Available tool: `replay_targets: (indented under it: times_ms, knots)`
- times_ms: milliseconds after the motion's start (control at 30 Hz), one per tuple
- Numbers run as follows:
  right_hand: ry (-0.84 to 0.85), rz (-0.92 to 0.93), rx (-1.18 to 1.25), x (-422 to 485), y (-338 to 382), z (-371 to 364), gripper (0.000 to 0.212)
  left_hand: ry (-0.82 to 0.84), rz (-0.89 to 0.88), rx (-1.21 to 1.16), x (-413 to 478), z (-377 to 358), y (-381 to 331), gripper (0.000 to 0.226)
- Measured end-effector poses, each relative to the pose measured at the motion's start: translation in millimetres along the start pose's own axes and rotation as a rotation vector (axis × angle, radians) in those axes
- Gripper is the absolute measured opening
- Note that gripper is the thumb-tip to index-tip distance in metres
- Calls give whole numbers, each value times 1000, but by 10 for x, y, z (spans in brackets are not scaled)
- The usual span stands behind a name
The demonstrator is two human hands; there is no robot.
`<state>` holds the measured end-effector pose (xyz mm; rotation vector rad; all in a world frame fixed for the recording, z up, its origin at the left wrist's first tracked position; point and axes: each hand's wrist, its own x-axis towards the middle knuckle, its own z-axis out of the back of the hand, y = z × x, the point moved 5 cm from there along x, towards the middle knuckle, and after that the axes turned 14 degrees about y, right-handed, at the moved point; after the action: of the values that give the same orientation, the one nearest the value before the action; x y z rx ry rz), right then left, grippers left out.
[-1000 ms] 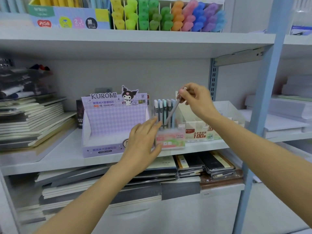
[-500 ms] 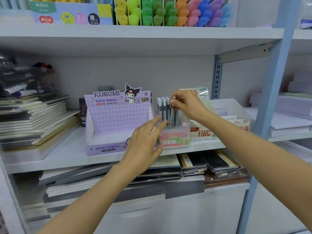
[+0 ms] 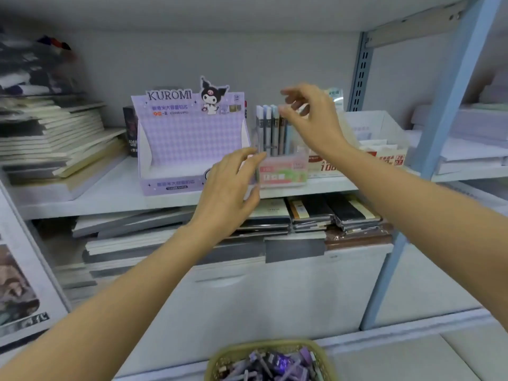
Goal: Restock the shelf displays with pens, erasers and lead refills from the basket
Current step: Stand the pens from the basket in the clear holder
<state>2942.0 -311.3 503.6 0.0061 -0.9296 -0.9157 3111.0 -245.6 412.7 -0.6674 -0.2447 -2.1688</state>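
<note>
Pen display box [image 3: 284, 173] on the middle shelf [image 3: 110, 193] holds pastel pens [image 3: 268, 127] standing upright. Wicker basket [image 3: 217, 362], near bottom, holds purple packets [image 3: 277, 364]. Your left hand [image 3: 228, 188] sits at the box's left side, grip spread; contact unclear through blur. Your right hand [image 3: 313, 122] hovers over the pen tops, grip loosely spread, holding nothing.

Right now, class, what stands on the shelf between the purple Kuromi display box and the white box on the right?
The clear pen holder with upright pens stands there, as the head view shows; the left hand is at its left side.
</note>
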Motion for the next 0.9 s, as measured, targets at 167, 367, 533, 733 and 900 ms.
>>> replay_targets:
  times_ms: [167,367,533,733,900]
  knots:
    - [105,104,255,-1038,39,-473,10,-37,27,-209,-631,-639,-89,14]
    - [726,-308,306,-2588,-744,-1977,12,571,339,-400,-1627,-2295,-12,10]
    - [1018,-589,197,-3708,-1504,-2838,16,754,623,-474,-2359,-3242,204,27]
    - [1186,-736,-5,-4460,-2008,-3235,38,754,826,-709,-2524,-3886,308,40]
    - [1148,-735,72,-4562,-2110,-3319,13,699,775,-756,-2519,-4134,270,20]
